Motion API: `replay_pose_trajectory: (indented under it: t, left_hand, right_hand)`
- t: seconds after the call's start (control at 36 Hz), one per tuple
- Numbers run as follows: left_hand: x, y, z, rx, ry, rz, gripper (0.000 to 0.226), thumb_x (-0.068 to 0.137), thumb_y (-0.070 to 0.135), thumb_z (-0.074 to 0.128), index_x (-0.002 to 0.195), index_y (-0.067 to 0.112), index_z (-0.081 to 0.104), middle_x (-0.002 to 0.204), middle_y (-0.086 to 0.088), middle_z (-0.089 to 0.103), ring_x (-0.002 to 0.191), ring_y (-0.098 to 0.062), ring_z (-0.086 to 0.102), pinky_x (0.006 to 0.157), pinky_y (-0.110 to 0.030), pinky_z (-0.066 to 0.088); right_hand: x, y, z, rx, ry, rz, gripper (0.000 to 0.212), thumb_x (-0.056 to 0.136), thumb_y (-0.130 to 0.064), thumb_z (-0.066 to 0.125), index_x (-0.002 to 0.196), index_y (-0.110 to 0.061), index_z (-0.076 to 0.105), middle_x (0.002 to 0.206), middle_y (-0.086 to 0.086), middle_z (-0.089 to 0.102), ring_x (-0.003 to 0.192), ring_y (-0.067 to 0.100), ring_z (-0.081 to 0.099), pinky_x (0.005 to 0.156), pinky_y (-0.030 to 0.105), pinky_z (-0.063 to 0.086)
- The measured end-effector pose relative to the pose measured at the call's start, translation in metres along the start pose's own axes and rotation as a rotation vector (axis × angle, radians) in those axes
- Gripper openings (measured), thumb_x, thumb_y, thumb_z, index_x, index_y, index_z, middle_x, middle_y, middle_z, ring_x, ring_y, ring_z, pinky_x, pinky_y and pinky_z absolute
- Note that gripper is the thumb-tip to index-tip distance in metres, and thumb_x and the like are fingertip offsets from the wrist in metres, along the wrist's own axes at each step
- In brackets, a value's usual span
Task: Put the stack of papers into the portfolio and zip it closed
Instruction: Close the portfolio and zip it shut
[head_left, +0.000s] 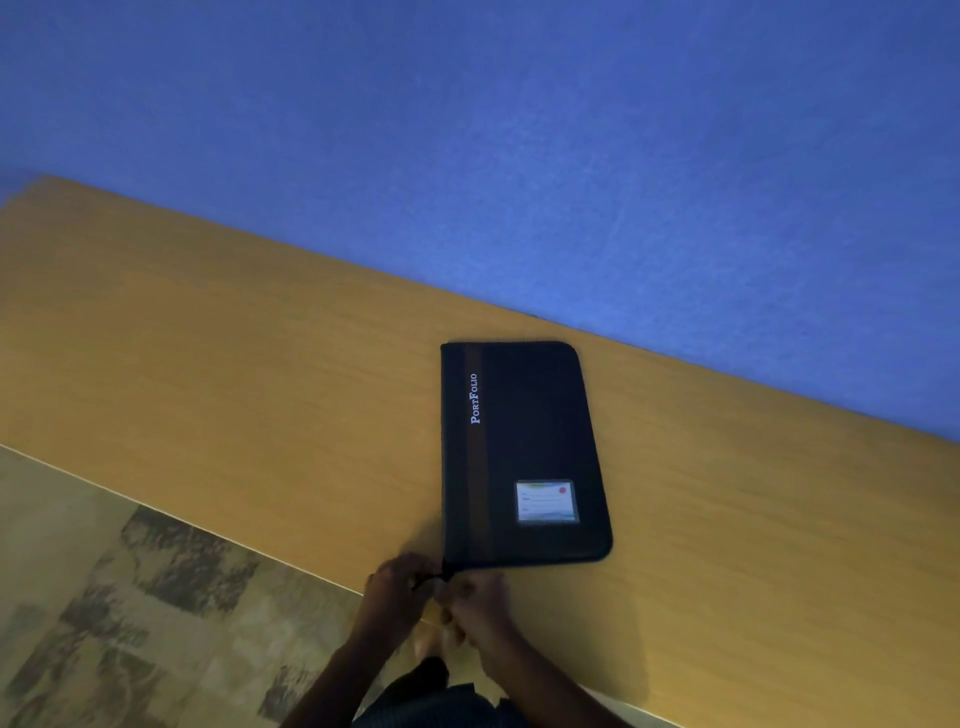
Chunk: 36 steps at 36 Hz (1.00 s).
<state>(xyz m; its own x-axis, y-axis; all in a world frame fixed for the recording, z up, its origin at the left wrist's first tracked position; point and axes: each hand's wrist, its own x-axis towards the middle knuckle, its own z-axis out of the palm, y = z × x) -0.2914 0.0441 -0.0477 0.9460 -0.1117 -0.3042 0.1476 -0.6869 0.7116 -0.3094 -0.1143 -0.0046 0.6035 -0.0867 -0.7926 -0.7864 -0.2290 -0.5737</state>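
— What writing could be read on the portfolio (524, 452)?

— White letters "PortFolio" ran along a brown stripe (475, 457) near its spine. A small label card (546, 501) sat in a clear pocket toward its near end; its lines were too small to read.

— How did the portfolio lie?

— It lay flat and closed on the table (260, 364), its long axis running from the person toward the blue wall (519, 130).

— And the hands?

— Both were at the portfolio's near left corner. The left hand (397, 584) curled its fingers on the black zipper pull (434, 578). The right hand (478, 605) was beside it, fingers curled; what they held, I cannot tell.
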Motion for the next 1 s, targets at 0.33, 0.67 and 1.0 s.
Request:
replay_pose_trajectory:
  t: [0.33, 0.67, 1.0]
  left_hand:
    - [0.017, -0.003, -0.012, -0.051, -0.186, -0.051, 0.026, 0.077, 0.022, 0.089, 0.077, 0.042, 0.072, 0.078, 0.011, 0.078, 0.075, -0.004, 0.073, 0.070, -0.028, 0.057]
    - [0.021, -0.001, -0.019, -0.056, -0.232, 0.001, 0.013, 0.079, 0.023, 0.090, 0.090, 0.023, 0.083, 0.081, 0.013, 0.078, 0.080, -0.002, 0.073, 0.070, -0.017, 0.053]
    - [0.018, -0.002, -0.027, 0.043, -0.220, 0.104, 0.013, 0.083, 0.021, 0.084, 0.095, 0.023, 0.083, 0.082, 0.030, 0.069, 0.082, 0.008, 0.069, 0.069, -0.011, 0.050]
  right_hand:
    - [0.019, 0.021, 0.006, -0.284, 0.081, -0.220, 0.023, 0.064, -0.059, 0.068, 0.056, -0.038, 0.064, 0.051, -0.019, 0.060, 0.052, 0.001, 0.049, 0.054, 0.027, 0.039]
    - [-0.005, 0.007, 0.006, -0.536, 0.230, -0.251, 0.032, 0.092, -0.049, 0.051, 0.070, -0.026, 0.048, 0.100, 0.001, 0.077, 0.096, 0.027, 0.072, 0.068, 0.033, 0.040]
    - [-0.014, 0.005, 0.007, -0.638, 0.428, -0.280, 0.034, 0.098, -0.046, 0.051, 0.098, -0.019, 0.072, 0.102, 0.000, 0.079, 0.088, 0.025, 0.073, 0.068, 0.033, 0.040]
